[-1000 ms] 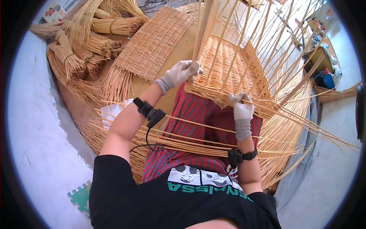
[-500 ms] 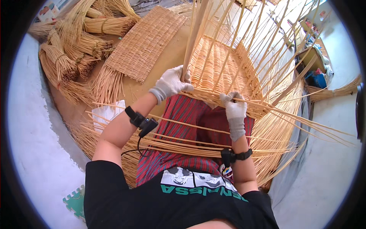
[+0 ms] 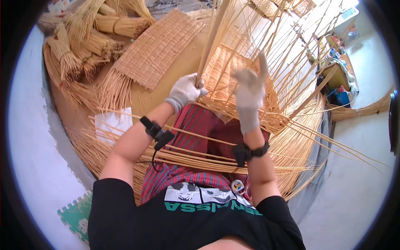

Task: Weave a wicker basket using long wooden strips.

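Note:
A partly woven wicker basket (image 3: pixel 221 66) lies in front of me, its long upright stakes fanning away. My left hand (image 3: pixel 187 89), in a pale work glove, is closed round a thick wooden stick (image 3: pixel 213 39) at the basket's near left corner. Raised over the near wall, clear of the weave, is my gloved right hand (image 3: pixel 250 89). Its fingers are partly smeared by motion, one stretched up apart from the others, with nothing visible in them. Loose weaving rods (image 3: pixel 329 139) trail rightward from the near right corner. The right hand hides part of the basket wall.
Long rods (image 3: pixel 196 160) lie across my lap. A flat woven panel (image 3: pixel 160 48) rests at the back left, beside tied bundles of wicker (image 3: pixel 68 62). More rods (image 3: pixel 291 166) spread to my right. A cluttered low table (image 3: pixel 343 71) stands at the far right.
My right hand has let go of the near rim and rods and lifted up and away over the basket. The left hand stays on the stick; the view has shifted slightly.

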Demonstrator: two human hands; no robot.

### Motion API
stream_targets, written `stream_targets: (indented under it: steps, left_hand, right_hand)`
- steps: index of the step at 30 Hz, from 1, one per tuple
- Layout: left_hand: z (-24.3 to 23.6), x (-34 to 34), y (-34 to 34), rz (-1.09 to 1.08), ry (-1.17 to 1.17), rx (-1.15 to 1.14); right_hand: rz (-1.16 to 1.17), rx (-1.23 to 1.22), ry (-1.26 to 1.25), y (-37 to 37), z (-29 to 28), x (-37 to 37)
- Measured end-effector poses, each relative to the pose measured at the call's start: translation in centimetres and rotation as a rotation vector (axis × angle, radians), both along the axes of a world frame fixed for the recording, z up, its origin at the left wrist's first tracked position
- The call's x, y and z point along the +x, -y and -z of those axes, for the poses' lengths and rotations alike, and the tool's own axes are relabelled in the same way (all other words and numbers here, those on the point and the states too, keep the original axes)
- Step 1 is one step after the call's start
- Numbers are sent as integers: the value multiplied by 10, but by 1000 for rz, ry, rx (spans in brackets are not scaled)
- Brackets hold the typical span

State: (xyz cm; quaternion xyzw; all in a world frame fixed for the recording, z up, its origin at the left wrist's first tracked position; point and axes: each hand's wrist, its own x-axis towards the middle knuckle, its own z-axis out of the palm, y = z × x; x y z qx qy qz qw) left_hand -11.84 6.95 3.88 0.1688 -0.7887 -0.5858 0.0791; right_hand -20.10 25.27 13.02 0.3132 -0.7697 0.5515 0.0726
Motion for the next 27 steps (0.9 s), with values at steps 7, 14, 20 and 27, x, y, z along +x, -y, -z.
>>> stream_targets:
  steps: [7,14,20,27]
  left_hand:
    - [-18,-10,-7,-23,85,-87]
    - [-22,-16,-9,-173,170,-274]
    - [-7,-21,-8,-188,189,-100]
    - [-18,-19,-63,-201,-292,-321]
  right_hand:
    - [113,-341,359,-63,60,35]
    - [-132,-348,351,-53,56,87]
    - [225,-332,364,-159,83,-9]
    - [149,-597,600,-156,73,-2]
